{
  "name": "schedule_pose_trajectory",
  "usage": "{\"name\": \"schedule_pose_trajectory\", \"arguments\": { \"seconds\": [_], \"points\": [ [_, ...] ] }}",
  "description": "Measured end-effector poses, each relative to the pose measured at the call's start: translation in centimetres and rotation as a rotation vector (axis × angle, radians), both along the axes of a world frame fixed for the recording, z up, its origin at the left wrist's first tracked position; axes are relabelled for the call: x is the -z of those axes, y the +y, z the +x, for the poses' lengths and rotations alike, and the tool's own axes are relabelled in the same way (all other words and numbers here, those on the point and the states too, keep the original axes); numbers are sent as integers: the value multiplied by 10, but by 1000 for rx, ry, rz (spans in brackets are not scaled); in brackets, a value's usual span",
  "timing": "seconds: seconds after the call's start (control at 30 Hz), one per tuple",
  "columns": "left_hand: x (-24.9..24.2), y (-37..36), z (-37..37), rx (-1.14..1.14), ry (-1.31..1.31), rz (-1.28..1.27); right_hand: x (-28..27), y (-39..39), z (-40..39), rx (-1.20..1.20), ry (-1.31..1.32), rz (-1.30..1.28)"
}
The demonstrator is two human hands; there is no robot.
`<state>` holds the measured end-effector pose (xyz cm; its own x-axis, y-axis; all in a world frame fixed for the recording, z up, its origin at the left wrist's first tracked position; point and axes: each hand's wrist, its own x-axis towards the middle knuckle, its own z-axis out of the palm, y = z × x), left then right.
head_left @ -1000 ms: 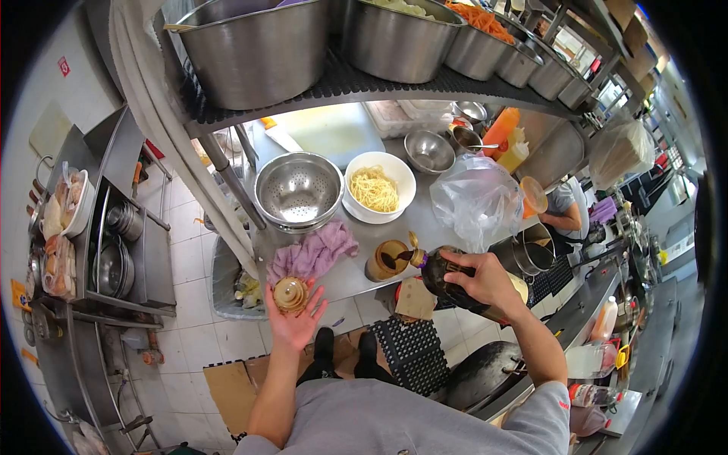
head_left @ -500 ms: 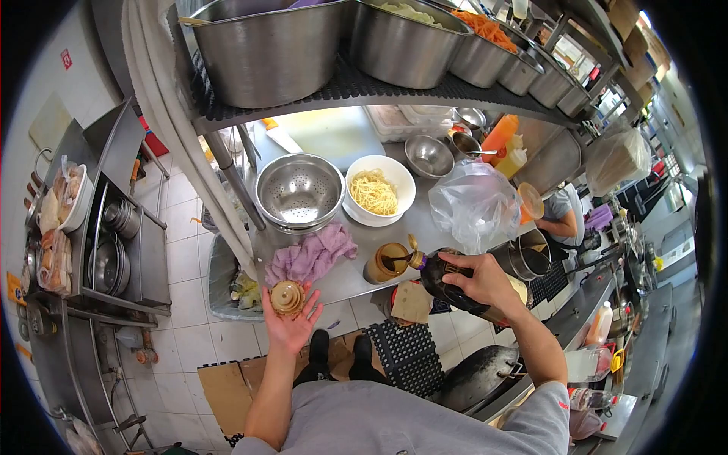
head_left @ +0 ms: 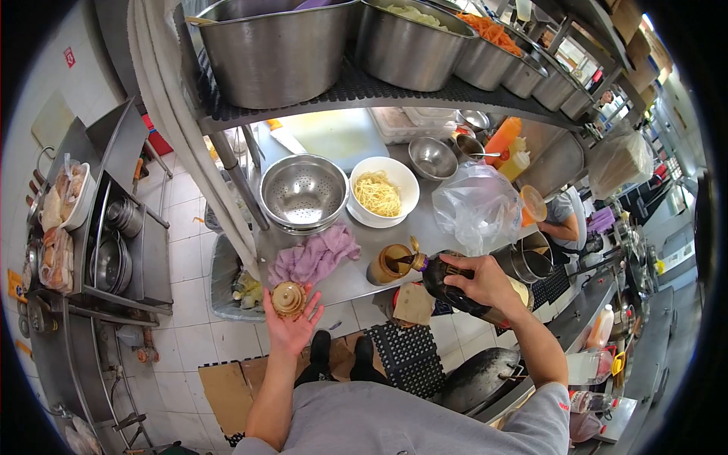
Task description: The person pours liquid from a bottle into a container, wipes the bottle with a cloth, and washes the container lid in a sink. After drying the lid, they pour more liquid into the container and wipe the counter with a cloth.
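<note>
My right hand (head_left: 481, 282) grips a dark bottle (head_left: 447, 288), tipped so its spout points into a small tan cup (head_left: 388, 263) on the steel counter (head_left: 356, 277); dark liquid runs into the cup. My left hand (head_left: 292, 318) is palm up at the counter's near edge, holding a round tan lid (head_left: 289, 298). A crumpled purple cloth (head_left: 315, 254) lies just beyond that hand. Behind it stand a steel colander (head_left: 303, 191) and a white bowl of noodles (head_left: 381, 192).
A clear plastic bag (head_left: 478, 206) sits right of the noodles, with small steel bowls (head_left: 432, 157) and orange squeeze bottles (head_left: 503, 140) behind. Large steel tubs (head_left: 273, 45) fill the shelf overhead. A bin (head_left: 231, 284) is below left. Another person (head_left: 563, 214) works at the right.
Hardly anything differs; both hands keep their places and the bottle stays tipped over the cup. The view has shifted very slightly.
</note>
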<state>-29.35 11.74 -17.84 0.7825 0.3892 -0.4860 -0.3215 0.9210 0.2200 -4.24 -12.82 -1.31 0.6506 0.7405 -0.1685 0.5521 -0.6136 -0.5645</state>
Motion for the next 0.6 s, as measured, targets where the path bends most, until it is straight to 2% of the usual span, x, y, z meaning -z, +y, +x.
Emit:
{"name": "schedule_pose_trajectory", "arguments": {
  "seconds": [0.3, 0.4, 0.6],
  "points": [
    [0, 0, 0, -10, 4, -22, -2, 3, -1, 2, 32, -43],
    [3, 1, -1, -3, 4, -23, -1, 5, -2, -22, 9, 14],
    [2, -1, -1, -10, -15, -46, -8, 8, -4, 19, 58, -70]
  ]
}}
